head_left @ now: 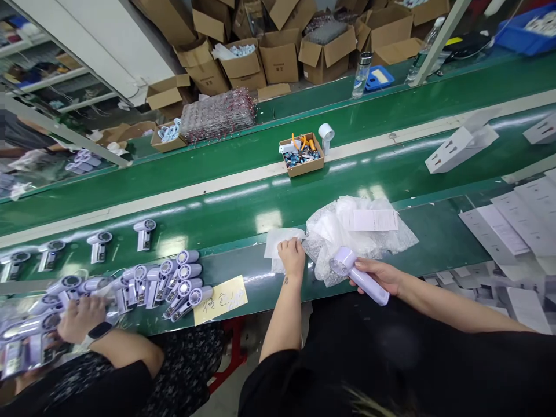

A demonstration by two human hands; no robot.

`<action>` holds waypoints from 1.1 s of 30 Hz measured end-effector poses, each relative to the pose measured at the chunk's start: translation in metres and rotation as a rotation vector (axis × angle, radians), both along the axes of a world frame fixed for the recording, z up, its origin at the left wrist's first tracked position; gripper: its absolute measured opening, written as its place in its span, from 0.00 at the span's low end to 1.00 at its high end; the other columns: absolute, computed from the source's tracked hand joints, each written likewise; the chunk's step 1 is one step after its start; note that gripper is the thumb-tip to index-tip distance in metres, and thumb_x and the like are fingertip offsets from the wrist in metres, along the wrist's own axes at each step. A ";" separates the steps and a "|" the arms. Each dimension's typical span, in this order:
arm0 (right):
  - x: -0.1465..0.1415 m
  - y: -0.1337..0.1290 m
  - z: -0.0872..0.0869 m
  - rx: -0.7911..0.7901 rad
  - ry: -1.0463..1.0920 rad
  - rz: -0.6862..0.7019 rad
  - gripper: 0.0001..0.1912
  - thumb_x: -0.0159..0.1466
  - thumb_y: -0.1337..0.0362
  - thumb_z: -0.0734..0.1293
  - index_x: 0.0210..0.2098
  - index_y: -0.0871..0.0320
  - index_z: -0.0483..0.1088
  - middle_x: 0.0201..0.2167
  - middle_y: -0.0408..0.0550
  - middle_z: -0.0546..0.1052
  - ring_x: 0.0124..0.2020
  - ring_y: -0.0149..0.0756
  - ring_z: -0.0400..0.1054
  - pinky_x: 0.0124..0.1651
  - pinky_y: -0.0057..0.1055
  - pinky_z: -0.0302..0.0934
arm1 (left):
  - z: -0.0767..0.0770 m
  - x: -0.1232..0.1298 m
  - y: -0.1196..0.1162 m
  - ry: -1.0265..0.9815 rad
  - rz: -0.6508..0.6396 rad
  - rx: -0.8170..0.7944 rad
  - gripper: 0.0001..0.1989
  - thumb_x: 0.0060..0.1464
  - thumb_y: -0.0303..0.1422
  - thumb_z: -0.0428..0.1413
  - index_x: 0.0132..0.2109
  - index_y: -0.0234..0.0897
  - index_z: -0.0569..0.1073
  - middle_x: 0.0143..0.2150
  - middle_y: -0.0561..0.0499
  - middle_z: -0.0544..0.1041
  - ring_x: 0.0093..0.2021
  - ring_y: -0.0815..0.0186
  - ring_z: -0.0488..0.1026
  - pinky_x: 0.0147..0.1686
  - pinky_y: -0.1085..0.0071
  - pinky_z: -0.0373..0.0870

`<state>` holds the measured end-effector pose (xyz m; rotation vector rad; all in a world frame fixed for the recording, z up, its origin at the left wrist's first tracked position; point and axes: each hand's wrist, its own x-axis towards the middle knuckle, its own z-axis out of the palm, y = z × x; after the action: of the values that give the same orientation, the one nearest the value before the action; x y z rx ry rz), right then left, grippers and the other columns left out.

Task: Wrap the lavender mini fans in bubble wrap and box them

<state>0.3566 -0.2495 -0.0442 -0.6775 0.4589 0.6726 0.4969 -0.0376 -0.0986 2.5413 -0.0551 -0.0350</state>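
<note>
A lilac handheld fan [368, 282] is gripped by its handle in my right hand [384, 275], its round head tilted up to the left. My left hand [292, 256] has its fingers curled on a thin white plastic bag [274, 238] lying flat at the bench edge. Between and beyond my hands is a heap of clear and white plastic bags [324, 237], partly behind the fan head. A printed paper leaflet [374, 220] rests on top of that heap.
To my left, a co-worker's hand [84, 318] is among several lilac fans [182, 284] beside a handwritten yellow note [221, 298]. More fans stand on the green conveyor [234, 205]. Ahead is a small parts box [306, 168]. White boxes [499, 229] lie at right.
</note>
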 end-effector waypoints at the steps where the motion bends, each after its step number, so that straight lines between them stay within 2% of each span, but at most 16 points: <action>1: 0.005 0.002 0.002 0.028 -0.043 0.039 0.19 0.58 0.63 0.68 0.47 0.58 0.62 0.35 0.49 0.74 0.34 0.37 0.73 0.29 0.32 0.71 | 0.011 -0.007 0.002 -0.052 -0.030 -0.064 0.12 0.57 0.35 0.49 0.40 0.37 0.76 0.38 0.41 0.72 0.47 0.55 0.64 0.50 0.60 0.58; 4: 0.025 0.013 0.012 0.126 -0.169 0.125 0.25 0.56 0.62 0.70 0.50 0.55 0.59 0.37 0.48 0.74 0.33 0.38 0.73 0.29 0.33 0.71 | 0.043 -0.032 0.003 -0.047 -0.222 -0.370 0.11 0.54 0.34 0.52 0.39 0.39 0.78 0.34 0.44 0.72 0.41 0.58 0.67 0.45 0.62 0.62; 7: 0.041 0.022 0.024 0.165 -0.274 0.161 0.25 0.55 0.61 0.71 0.48 0.58 0.61 0.35 0.49 0.75 0.32 0.38 0.73 0.28 0.33 0.71 | 0.065 -0.052 0.000 0.228 -0.390 -0.645 0.08 0.49 0.29 0.53 0.34 0.38 0.77 0.30 0.49 0.74 0.34 0.63 0.69 0.38 0.67 0.64; 9: 0.045 0.022 0.030 0.106 -0.309 0.170 0.22 0.55 0.61 0.71 0.46 0.61 0.63 0.34 0.51 0.75 0.33 0.38 0.73 0.28 0.32 0.71 | 0.070 -0.059 -0.001 0.323 -0.313 -0.740 0.06 0.46 0.29 0.54 0.30 0.37 0.76 0.27 0.51 0.74 0.31 0.65 0.69 0.34 0.70 0.64; 13: 0.036 0.010 0.034 -0.092 -0.287 0.203 0.18 0.56 0.61 0.71 0.43 0.61 0.66 0.34 0.50 0.75 0.32 0.36 0.73 0.28 0.28 0.70 | 0.072 -0.061 -0.006 0.272 0.080 -0.848 0.08 0.46 0.35 0.55 0.32 0.35 0.76 0.24 0.53 0.72 0.25 0.69 0.66 0.29 0.73 0.63; 15: 0.026 0.006 0.035 -0.193 -0.306 0.226 0.18 0.54 0.63 0.72 0.41 0.61 0.67 0.35 0.46 0.74 0.31 0.32 0.72 0.29 0.25 0.68 | 0.074 -0.061 -0.014 0.238 0.153 -0.892 0.09 0.47 0.35 0.55 0.32 0.35 0.75 0.24 0.54 0.71 0.24 0.70 0.65 0.27 0.74 0.63; 17: 0.016 0.004 0.036 -0.287 -0.331 0.219 0.17 0.52 0.64 0.73 0.40 0.60 0.67 0.35 0.43 0.74 0.29 0.28 0.70 0.29 0.22 0.67 | 0.078 -0.064 -0.022 0.189 0.127 -0.885 0.09 0.48 0.35 0.54 0.34 0.36 0.75 0.26 0.53 0.72 0.25 0.70 0.66 0.28 0.75 0.63; 19: 0.008 0.002 0.039 -0.311 -0.331 0.179 0.17 0.52 0.63 0.73 0.38 0.59 0.66 0.35 0.41 0.73 0.28 0.27 0.70 0.28 0.22 0.67 | 0.082 -0.067 -0.026 0.128 0.039 -0.828 0.09 0.50 0.35 0.54 0.37 0.37 0.75 0.28 0.52 0.73 0.28 0.69 0.67 0.30 0.74 0.64; 22: 0.000 -0.006 0.045 -0.243 -0.300 0.078 0.17 0.54 0.62 0.72 0.38 0.57 0.62 0.34 0.42 0.73 0.28 0.31 0.72 0.26 0.27 0.69 | 0.085 -0.072 -0.024 0.041 -0.195 -0.664 0.09 0.50 0.33 0.55 0.39 0.39 0.75 0.32 0.49 0.73 0.33 0.65 0.69 0.37 0.70 0.65; 24: -0.003 -0.014 0.049 -0.226 -0.282 0.004 0.17 0.56 0.61 0.70 0.40 0.57 0.61 0.33 0.45 0.74 0.30 0.36 0.73 0.25 0.29 0.69 | 0.082 -0.074 -0.019 -0.017 -0.287 -0.514 0.08 0.47 0.31 0.57 0.37 0.40 0.76 0.33 0.47 0.73 0.36 0.62 0.69 0.41 0.68 0.65; 26: -0.007 -0.021 0.049 -0.240 -0.268 -0.043 0.17 0.57 0.60 0.69 0.42 0.57 0.61 0.33 0.47 0.75 0.31 0.39 0.74 0.24 0.30 0.69 | 0.078 -0.076 -0.017 -0.030 -0.257 -0.409 0.08 0.44 0.29 0.58 0.35 0.40 0.75 0.33 0.47 0.72 0.36 0.62 0.69 0.41 0.67 0.64; 27: -0.010 -0.023 0.048 -0.251 -0.269 -0.045 0.17 0.57 0.60 0.69 0.42 0.57 0.61 0.33 0.48 0.75 0.31 0.39 0.74 0.24 0.30 0.69 | 0.077 -0.077 -0.018 0.004 -0.209 -0.406 0.07 0.43 0.29 0.58 0.34 0.40 0.74 0.32 0.48 0.71 0.34 0.63 0.69 0.40 0.67 0.65; 29: -0.017 -0.024 0.044 -0.265 -0.282 -0.013 0.18 0.56 0.61 0.70 0.42 0.57 0.61 0.34 0.47 0.74 0.30 0.37 0.74 0.25 0.29 0.70 | 0.077 -0.078 -0.026 0.167 -0.099 -0.538 0.06 0.43 0.31 0.57 0.33 0.38 0.73 0.28 0.51 0.70 0.30 0.65 0.68 0.34 0.69 0.65; 33: -0.034 -0.017 0.034 -0.250 -0.305 0.037 0.20 0.56 0.61 0.71 0.44 0.57 0.60 0.41 0.46 0.72 0.28 0.30 0.72 0.28 0.28 0.70 | 0.086 -0.081 -0.052 0.534 0.054 -1.045 0.09 0.39 0.33 0.59 0.31 0.35 0.70 0.25 0.54 0.69 0.24 0.72 0.66 0.26 0.75 0.61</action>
<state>0.3230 -0.2660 -0.0102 -1.0106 0.2496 0.5390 0.4159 -0.0900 -0.0127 1.4286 0.1658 -0.5166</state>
